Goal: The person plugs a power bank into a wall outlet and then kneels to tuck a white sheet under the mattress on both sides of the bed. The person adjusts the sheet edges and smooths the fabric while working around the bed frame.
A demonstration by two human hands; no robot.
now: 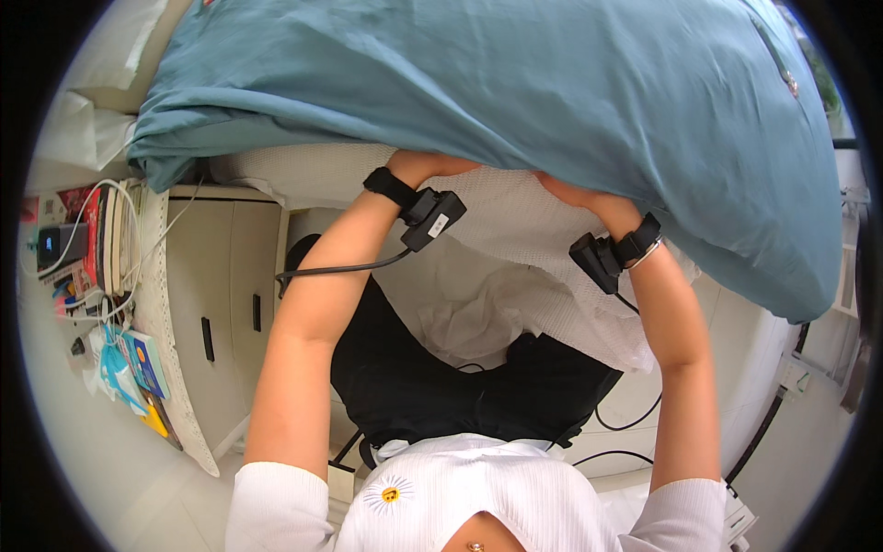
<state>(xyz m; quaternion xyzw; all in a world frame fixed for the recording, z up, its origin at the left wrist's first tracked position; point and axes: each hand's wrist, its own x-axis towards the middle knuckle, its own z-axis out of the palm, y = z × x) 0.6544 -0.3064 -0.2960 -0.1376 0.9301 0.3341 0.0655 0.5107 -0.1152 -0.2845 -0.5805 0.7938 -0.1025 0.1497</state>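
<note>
A large teal fabric cover [483,83], bulging and creased, fills the far side of the head view; a zip pull [792,86] shows at its right end. My left hand [433,164] reaches in at the cover's near edge, its fingertips hidden by the fabric. To the right, my right hand [571,190] touches the same edge, and its fingers are partly covered too. Beneath both hands lies a white textured cloth [507,203], which hangs down between my knees. Whether either hand grips the fabric is hidden.
A cabinet [207,276] with dark handles stands at the left, under a lace-edged cloth [165,338]. Books [114,234], white cables [134,207] and a power bank [62,245] lie on top. Black cables run from the wrist-worn devices [433,219]. A power strip [793,379] is at the right.
</note>
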